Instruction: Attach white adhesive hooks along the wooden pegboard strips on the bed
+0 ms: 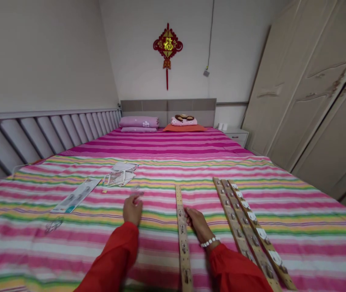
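Observation:
My left hand point(133, 211) is above the striped cloth, its thumb and fingers pinched on a small clear plastic piece point(136, 190) that is blurred. A long narrow wooden strip point(183, 239) lies lengthwise in front of me, with several small metal fittings along it and bare holes at its far end. My right hand point(198, 223), with a white bead bracelet at the wrist, has its curled fingertips at the strip's right edge, beside a metal fitting. Whether those fingers also hold something small is hard to see.
Three similar strips point(236, 219) lie at the right, one bearing white discs point(262, 233). At the left are a blister pack point(77, 195), a tangle of thin wire-like pieces point(54, 224) and crumpled clear-and-white packaging point(120, 174). Pillows point(139, 122) rest by the headboard; a wardrobe point(312, 89) stands right.

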The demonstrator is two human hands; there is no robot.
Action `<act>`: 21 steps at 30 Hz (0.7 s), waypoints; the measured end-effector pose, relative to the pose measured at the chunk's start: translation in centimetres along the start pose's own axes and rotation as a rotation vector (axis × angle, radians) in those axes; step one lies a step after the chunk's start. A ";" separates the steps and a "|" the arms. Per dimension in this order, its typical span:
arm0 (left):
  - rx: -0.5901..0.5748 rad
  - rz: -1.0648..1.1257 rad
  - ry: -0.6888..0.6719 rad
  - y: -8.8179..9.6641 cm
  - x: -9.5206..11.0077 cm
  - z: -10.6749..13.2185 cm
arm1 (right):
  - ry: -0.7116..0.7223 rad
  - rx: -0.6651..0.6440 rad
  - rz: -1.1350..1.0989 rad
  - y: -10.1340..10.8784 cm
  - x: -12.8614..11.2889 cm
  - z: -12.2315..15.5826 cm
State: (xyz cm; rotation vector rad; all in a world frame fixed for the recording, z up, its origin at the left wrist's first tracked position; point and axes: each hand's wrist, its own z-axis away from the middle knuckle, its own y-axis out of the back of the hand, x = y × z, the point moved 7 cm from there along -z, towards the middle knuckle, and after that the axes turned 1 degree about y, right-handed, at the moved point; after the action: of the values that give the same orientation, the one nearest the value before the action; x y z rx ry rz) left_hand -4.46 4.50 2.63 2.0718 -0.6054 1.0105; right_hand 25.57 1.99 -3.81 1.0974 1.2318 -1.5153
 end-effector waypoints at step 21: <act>-0.141 0.799 0.690 1.4 -0.7 2.3 | -0.006 0.024 -0.179 0.4 0.2 0.0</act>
State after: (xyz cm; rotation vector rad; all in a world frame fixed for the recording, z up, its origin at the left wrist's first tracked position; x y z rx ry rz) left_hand -4.74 1.89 1.64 1.1977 -1.1023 1.9373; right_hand 25.94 1.95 -4.07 1.0199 1.3398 -1.6700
